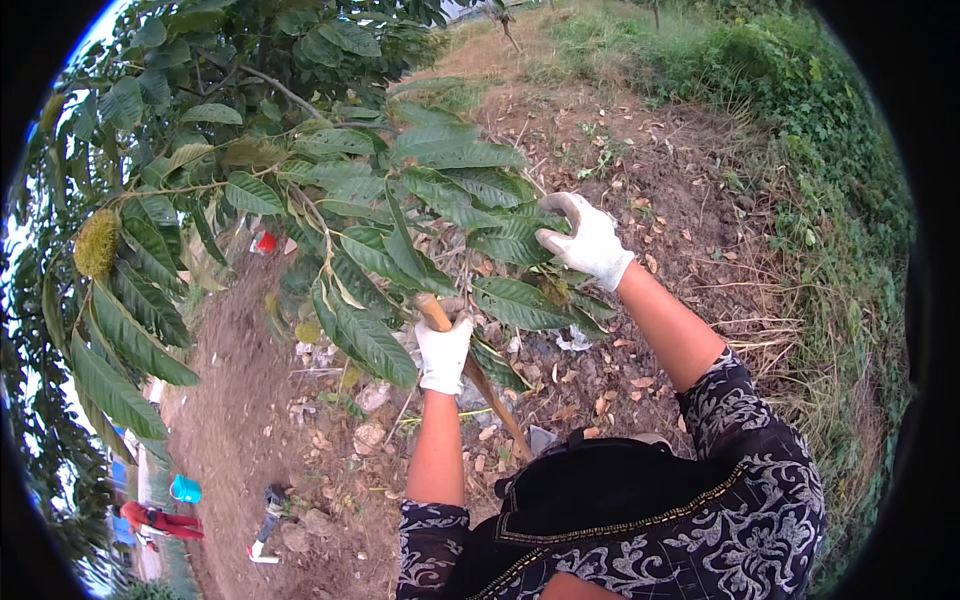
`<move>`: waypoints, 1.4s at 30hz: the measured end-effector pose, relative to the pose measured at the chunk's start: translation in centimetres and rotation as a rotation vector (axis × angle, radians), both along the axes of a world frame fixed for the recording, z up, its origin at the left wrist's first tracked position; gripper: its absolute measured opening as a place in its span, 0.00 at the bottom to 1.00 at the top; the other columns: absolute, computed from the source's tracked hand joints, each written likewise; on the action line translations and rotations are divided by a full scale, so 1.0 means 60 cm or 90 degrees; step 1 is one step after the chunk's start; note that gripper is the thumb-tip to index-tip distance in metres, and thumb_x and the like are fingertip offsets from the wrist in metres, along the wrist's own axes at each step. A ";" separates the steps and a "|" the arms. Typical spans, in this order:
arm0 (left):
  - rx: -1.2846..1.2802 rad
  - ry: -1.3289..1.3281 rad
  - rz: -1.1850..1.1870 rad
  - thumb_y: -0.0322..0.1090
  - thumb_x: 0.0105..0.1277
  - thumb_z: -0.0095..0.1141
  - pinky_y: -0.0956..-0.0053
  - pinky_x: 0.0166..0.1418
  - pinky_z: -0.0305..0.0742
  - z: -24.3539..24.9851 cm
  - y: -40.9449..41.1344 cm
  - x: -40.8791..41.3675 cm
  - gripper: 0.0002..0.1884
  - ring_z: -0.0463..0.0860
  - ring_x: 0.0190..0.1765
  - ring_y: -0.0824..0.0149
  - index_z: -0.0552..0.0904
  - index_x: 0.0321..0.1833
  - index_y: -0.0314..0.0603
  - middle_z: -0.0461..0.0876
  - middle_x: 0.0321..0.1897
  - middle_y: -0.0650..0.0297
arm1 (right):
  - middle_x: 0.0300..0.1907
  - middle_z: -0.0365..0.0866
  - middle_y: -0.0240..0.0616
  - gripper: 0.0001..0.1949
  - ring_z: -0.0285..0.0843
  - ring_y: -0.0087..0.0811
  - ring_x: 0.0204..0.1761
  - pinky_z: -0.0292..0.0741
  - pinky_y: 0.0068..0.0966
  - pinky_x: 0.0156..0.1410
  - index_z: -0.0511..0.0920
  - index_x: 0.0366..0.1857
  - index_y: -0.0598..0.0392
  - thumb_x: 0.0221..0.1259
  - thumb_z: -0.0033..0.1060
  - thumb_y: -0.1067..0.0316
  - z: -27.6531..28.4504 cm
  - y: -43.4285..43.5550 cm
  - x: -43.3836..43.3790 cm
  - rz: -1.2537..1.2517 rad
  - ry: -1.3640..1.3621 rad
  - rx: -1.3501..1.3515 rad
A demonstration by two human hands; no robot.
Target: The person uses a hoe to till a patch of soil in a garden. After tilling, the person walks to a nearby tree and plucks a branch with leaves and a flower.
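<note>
My left hand (444,349), in a white work glove, is closed around the upper end of a wooden tool handle (491,394). The handle slants down toward my body, where a grey piece (541,437) shows beside its lower end. A leafy chestnut branch (326,225) hangs before me, and a twig meets my left hand; whether the fingers also hold it cannot be told. My right hand (589,238), gloved too, has thumb and fingers apart at the edge of a green leaf (510,238). A spiny chestnut bur (96,244) hangs at far left, another bur (307,331) lower down.
Bare soil (675,202) with dry leaves and stones slopes around me. Dense green undergrowth (825,135) borders the right side. At lower left a person in red (161,520) bends near a turquoise bucket (185,489). A red object (265,242) shows behind the leaves.
</note>
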State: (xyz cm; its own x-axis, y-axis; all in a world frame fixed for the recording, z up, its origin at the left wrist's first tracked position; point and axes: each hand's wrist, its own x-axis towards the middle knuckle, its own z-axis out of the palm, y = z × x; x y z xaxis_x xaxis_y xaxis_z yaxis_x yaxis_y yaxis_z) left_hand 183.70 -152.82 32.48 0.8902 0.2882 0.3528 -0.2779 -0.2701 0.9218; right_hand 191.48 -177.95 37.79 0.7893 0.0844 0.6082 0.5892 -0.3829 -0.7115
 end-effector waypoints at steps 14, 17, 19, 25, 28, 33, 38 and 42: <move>-0.112 0.012 0.043 0.19 0.50 0.57 0.80 0.32 0.73 0.034 -0.025 -0.031 0.08 0.77 0.27 0.73 0.77 0.35 0.30 0.78 0.25 0.63 | 0.31 0.76 0.36 0.10 0.75 0.36 0.31 0.72 0.28 0.37 0.77 0.31 0.55 0.40 0.53 0.76 0.158 0.004 -0.201 0.312 -0.442 -0.081; -0.045 0.102 0.062 0.17 0.51 0.56 0.79 0.33 0.74 0.052 -0.018 -0.043 0.08 0.78 0.27 0.72 0.76 0.35 0.29 0.78 0.25 0.62 | 0.31 0.76 0.36 0.10 0.75 0.35 0.31 0.72 0.28 0.37 0.76 0.32 0.56 0.41 0.53 0.76 0.201 0.002 -0.249 0.370 -0.598 -0.117; -0.092 0.087 0.037 0.18 0.50 0.57 0.79 0.34 0.74 0.043 -0.036 -0.025 0.09 0.78 0.28 0.71 0.76 0.35 0.29 0.78 0.27 0.62 | 0.31 0.76 0.36 0.10 0.75 0.35 0.32 0.72 0.27 0.38 0.76 0.32 0.57 0.41 0.52 0.76 0.208 -0.007 -0.271 0.365 -0.653 -0.152; 0.036 0.007 0.013 0.23 0.53 0.57 0.80 0.34 0.72 0.024 -0.025 -0.009 0.08 0.77 0.27 0.73 0.77 0.36 0.28 0.78 0.25 0.63 | 0.30 0.76 0.37 0.10 0.74 0.33 0.32 0.72 0.27 0.39 0.75 0.32 0.59 0.42 0.51 0.76 0.215 -0.013 -0.304 0.396 -0.721 -0.165; -0.045 -0.001 0.014 0.23 0.49 0.60 0.79 0.35 0.73 0.024 -0.027 -0.011 0.09 0.78 0.28 0.73 0.78 0.33 0.30 0.79 0.27 0.64 | 0.30 0.76 0.37 0.10 0.74 0.32 0.32 0.73 0.26 0.39 0.75 0.32 0.60 0.43 0.50 0.75 0.213 -0.020 -0.309 0.397 -0.727 -0.167; -0.059 0.034 0.046 0.23 0.48 0.60 0.80 0.33 0.74 0.033 -0.021 -0.036 0.08 0.78 0.27 0.73 0.78 0.32 0.31 0.79 0.26 0.64 | 0.29 0.76 0.37 0.10 0.73 0.31 0.33 0.73 0.26 0.40 0.74 0.33 0.62 0.44 0.49 0.75 0.197 -0.028 -0.285 0.388 -0.683 -0.102; -0.060 0.019 0.014 0.23 0.50 0.59 0.80 0.35 0.74 0.034 -0.032 -0.025 0.09 0.78 0.29 0.73 0.78 0.35 0.31 0.79 0.27 0.64 | 0.29 0.76 0.37 0.10 0.73 0.29 0.33 0.73 0.25 0.41 0.73 0.33 0.64 0.45 0.48 0.75 0.142 -0.056 -0.238 0.237 -0.389 0.016; -0.020 0.040 0.024 0.22 0.51 0.58 0.80 0.37 0.73 0.035 -0.032 -0.023 0.09 0.77 0.30 0.74 0.78 0.36 0.32 0.78 0.28 0.64 | 0.34 0.76 0.40 0.18 0.75 0.26 0.35 0.73 0.22 0.41 0.74 0.42 0.62 0.43 0.61 0.70 0.047 -0.049 -0.164 0.245 0.028 0.196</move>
State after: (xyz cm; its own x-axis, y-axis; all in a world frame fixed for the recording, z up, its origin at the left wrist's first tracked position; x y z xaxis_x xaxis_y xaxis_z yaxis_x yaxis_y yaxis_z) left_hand 182.29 -154.72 34.55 0.8988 0.3313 0.2869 -0.2095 -0.2503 0.9452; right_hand 181.65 -180.87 40.62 0.7615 0.1957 0.6179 0.6139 0.0881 -0.7844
